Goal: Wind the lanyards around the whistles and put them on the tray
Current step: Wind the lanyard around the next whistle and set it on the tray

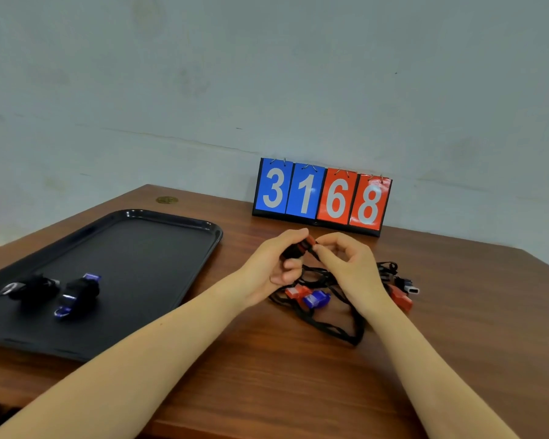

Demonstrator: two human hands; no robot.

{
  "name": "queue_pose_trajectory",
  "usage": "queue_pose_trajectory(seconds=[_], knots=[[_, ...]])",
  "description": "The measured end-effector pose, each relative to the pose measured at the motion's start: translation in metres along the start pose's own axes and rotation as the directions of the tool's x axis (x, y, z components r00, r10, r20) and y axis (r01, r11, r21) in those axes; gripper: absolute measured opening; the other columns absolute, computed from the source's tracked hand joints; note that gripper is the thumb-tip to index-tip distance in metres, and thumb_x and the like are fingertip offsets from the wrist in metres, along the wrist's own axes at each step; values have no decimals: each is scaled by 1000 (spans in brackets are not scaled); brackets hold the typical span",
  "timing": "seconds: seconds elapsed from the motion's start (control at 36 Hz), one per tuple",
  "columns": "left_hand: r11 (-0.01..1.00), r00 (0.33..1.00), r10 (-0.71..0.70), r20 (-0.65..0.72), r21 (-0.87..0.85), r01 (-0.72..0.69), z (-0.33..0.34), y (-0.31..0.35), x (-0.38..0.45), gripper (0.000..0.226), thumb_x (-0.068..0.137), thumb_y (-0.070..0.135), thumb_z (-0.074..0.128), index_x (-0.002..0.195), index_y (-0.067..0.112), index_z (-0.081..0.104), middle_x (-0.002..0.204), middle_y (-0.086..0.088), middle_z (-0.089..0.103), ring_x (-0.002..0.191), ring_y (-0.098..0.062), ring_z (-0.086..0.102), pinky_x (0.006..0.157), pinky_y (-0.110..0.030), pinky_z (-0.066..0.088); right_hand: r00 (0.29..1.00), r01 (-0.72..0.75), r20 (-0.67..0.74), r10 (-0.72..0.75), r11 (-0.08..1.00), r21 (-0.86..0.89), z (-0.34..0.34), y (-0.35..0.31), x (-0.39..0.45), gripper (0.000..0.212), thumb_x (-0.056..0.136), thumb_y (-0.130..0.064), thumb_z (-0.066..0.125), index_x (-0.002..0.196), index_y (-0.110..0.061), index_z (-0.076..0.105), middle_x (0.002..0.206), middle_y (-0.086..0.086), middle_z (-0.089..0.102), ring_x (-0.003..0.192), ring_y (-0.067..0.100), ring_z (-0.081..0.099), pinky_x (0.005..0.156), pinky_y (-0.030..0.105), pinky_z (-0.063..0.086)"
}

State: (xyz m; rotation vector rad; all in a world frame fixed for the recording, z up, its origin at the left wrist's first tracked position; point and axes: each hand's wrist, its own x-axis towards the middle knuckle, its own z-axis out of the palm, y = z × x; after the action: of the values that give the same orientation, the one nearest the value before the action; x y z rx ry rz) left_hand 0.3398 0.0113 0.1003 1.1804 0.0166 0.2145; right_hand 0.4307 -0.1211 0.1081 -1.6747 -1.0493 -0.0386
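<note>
Nearest on the left, the black tray (146, 217) carried two wound whistles (78, 293), while loose whistles (314, 297) and tangled lanyards (336, 327) lay on the table (267, 375) to its right. Above that pile, the left hand (276, 264) gripped a red whistle (305, 243) partly wrapped in cord; the right hand (346, 261) pinched the cord beside it. Farthest back stood a scoreboard (322, 194) reading 3168.

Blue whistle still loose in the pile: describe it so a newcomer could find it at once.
Start at the flip scoreboard reading 3168 against the wall, then come toward the camera to the tangle of black lanyards on the wooden table. The translucent blue plastic whistle lies there beside a red one, unwound and the pile's only blue.
</note>
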Motion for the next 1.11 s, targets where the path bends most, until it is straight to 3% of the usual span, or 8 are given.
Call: queue_pose_trajectory(seconds=[0.14,0.22,0.33,0.47,0.56,0.75,1.03,1.11], knots=[[990,996,-36,-82,-139,24,-5,2,3,34,95,33,54,119,10,51,55,5,33,42,-6,30,36,-14,20,995,-86,41,87,996,-16,2,2,0,9,94,-18,57,93,-18,65,78,-6,61,69,4,55,67,11,45],[992,992,-12,-125,-129,-5,-6,3,3,32,97,32,51,121,10,54,55,5,34,42,-6,30,35,-14,21,971,-206,152,183,966,156,3,3,1,17,97,-18,51,97,-11,66,72,-3,57,68,11,52,70,22,46],[975,993,-27,-112,-222,1,-4,4,2,22,96,32,52,97,11,59,54,6,33,39,-4,29,33,-13,20,917,-330,350,193,859,391,7,2,-1,19,98,-11,47,101,-3,64,72,1,54,65,10,50,57,22,42],[923,989,-104,-109,-382,54,-3,4,1,23,92,29,54,76,13,53,49,7,30,34,-3,29,30,-11,20,960,-83,262,94,995,-54,11,6,-3,15,101,-18,41,97,-18,56,68,-12,52,61,1,47,60,15,41],[928,991,-95,-98,-370,53,-1,3,-1,23,91,29,55,74,13,53,49,6,31,35,-4,31,30,-12,23,970,-38,235,64,993,-111,11,8,-3,14,101,-18,42,96,-20,55,75,-6,53,66,4,48,63,17,41],[892,998,-69,15,-448,68,-3,3,0,17,87,18,57,101,9,51,59,4,36,43,-5,36,34,-12,25,942,-272,282,183,908,317,2,2,1,16,97,-11,48,97,-5,63,84,5,58,77,15,53,60,25,44],[1000,985,30,-170,8,-29,5,-5,5,29,97,32,53,114,8,57,77,1,50,55,-6,38,41,-16,24,948,-316,203,246,631,708,-3,0,0,19,94,-15,53,93,-9,71,94,9,66,88,18,59,75,30,45],[999,983,27,-182,50,-18,5,-6,6,32,98,37,50,109,7,55,72,2,50,51,-6,32,39,-15,24,937,-335,226,265,510,792,-4,-1,1,15,91,-15,54,88,-10,68,83,4,66,75,12,60,62,22,45]])
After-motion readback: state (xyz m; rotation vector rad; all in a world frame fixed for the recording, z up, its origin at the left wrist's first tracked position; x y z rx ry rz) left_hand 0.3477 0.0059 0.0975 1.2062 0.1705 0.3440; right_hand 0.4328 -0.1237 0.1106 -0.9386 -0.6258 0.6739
